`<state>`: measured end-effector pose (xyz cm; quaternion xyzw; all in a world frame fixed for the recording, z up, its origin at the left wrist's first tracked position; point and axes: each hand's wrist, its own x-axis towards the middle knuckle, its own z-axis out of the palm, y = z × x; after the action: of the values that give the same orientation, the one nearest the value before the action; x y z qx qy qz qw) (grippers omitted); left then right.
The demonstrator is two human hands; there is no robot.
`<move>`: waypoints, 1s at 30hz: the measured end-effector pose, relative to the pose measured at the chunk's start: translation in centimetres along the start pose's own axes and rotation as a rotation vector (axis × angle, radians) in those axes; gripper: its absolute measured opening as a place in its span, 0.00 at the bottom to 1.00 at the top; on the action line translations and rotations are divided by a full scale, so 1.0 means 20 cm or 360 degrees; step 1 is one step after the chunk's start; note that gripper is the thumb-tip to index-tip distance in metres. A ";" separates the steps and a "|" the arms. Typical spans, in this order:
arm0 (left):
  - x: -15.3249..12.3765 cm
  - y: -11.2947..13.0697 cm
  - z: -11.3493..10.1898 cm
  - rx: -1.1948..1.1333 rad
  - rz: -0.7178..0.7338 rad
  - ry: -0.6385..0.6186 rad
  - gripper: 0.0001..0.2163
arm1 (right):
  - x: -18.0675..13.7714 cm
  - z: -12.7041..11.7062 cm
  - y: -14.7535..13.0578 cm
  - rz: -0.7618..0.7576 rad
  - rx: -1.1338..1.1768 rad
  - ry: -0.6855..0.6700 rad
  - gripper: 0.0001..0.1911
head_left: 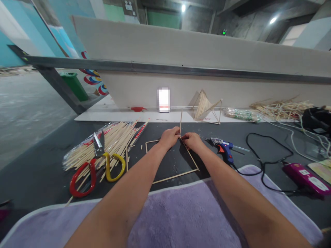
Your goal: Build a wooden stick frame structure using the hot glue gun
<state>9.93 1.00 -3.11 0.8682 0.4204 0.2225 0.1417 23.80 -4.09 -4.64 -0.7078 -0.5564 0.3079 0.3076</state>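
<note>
Head camera: my left hand (169, 137) and right hand (192, 141) meet at the far corner of a square frame (176, 176) of thin sticks that lies flat on the dark mat (46, 172). Both hands are closed, and their fingertips pinch one stick (181, 121) standing upright at that corner. Red and yellow scissors (98, 162) lie to my left on a bundle of sticks (116, 136). A blue glue gun (224, 149) lies just right of my right hand. A purple towel (181, 213) is under my forearms.
</note>
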 end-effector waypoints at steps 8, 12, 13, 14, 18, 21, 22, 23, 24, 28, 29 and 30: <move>0.00 -0.01 0.00 0.0013 0.0025 0.0007 0.06 | 0.00 0.00 -0.01 0.0035 -0.0023 0.0000 0.08; 0.00 -0.01 0.00 0.0008 0.0048 0.0019 0.05 | 0.01 0.00 0.00 0.0022 -0.0039 -0.0009 0.09; 0.00 -0.01 0.00 0.0010 0.0039 0.0015 0.06 | 0.01 0.00 0.00 0.0013 -0.0046 -0.0005 0.09; 0.00 -0.01 0.00 0.0011 0.0027 0.0007 0.06 | 0.01 0.00 0.00 0.0001 -0.0051 0.0003 0.09; 0.00 -0.01 0.01 -0.0007 0.0022 0.0002 0.07 | 0.01 0.00 0.01 0.0002 -0.0020 -0.0007 0.09; 0.00 -0.02 0.02 -0.0073 0.0047 0.0033 0.09 | 0.01 -0.01 0.00 0.0044 0.0032 -0.0036 0.09; 0.00 -0.03 0.02 -0.0102 0.0052 0.0041 0.10 | 0.00 -0.01 0.00 0.0047 0.0048 -0.0037 0.09; 0.00 -0.03 0.02 -0.0128 0.0055 0.0045 0.12 | 0.00 -0.01 -0.01 0.0045 0.0062 -0.0038 0.09; -0.01 -0.03 0.03 -0.0145 0.0059 0.0046 0.12 | 0.00 -0.01 -0.01 0.0040 0.0073 -0.0041 0.09; 0.00 -0.05 0.03 -0.0113 0.0110 0.0044 0.09 | -0.01 -0.02 -0.02 0.0043 0.0067 -0.0042 0.09; 0.00 -0.05 0.04 -0.0100 0.0129 0.0044 0.08 | -0.01 -0.01 -0.01 0.0049 0.0062 -0.0041 0.09; 0.01 -0.06 0.04 -0.0091 0.0147 0.0043 0.06 | 0.00 -0.01 -0.01 0.0054 0.0057 -0.0038 0.09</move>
<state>9.65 1.77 -4.25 0.8792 0.3752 0.2524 0.1503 23.81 -4.16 -4.32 -0.7079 -0.5423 0.3314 0.3083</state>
